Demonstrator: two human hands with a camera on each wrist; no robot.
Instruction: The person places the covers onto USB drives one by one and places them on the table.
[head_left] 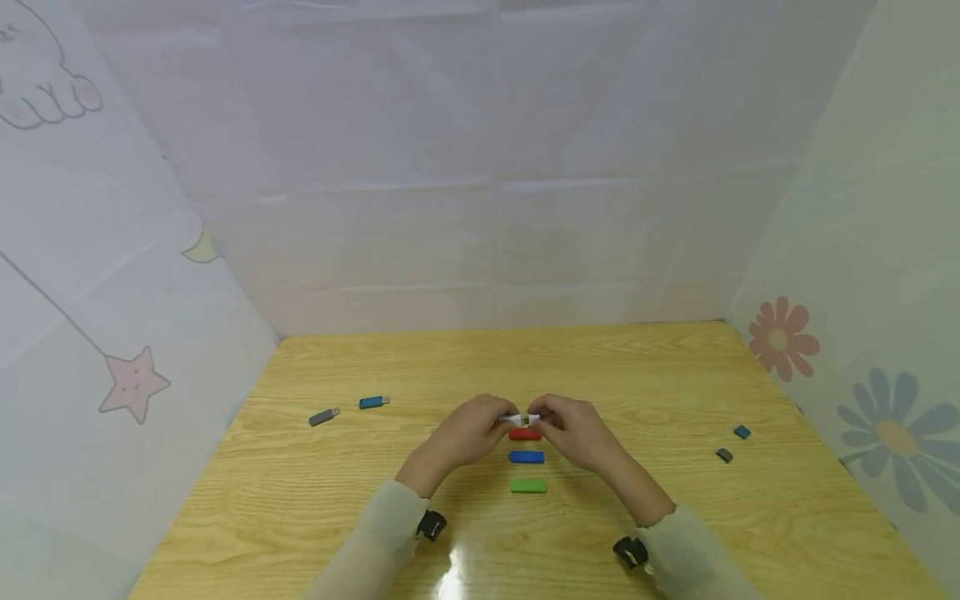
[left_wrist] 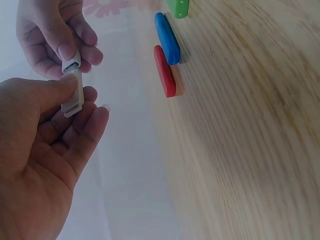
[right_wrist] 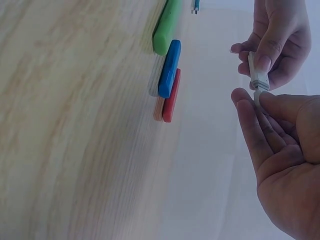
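Observation:
Above the middle of the table, my left hand [head_left: 463,432] pinches the body of a white USB stick [left_wrist: 73,97] between thumb and fingers. Facing it, my right hand [head_left: 579,432] pinches a small white cap [left_wrist: 72,63] at the stick's connector end. In the head view a bit of the connector shows between body and cap; whether the cap still partly covers it I cannot tell. Just below the hands a red USB stick [head_left: 525,434], a blue one [head_left: 527,457] and a green one [head_left: 528,486] lie in a column on the wood.
At the left of the wooden table [head_left: 315,517] lie a grey USB stick [head_left: 322,417] and a teal one [head_left: 372,402], connectors bare. Far right are a teal cap [head_left: 742,432] and a grey cap [head_left: 723,455]. Pale printed sheets [head_left: 495,233] enclose the back and sides.

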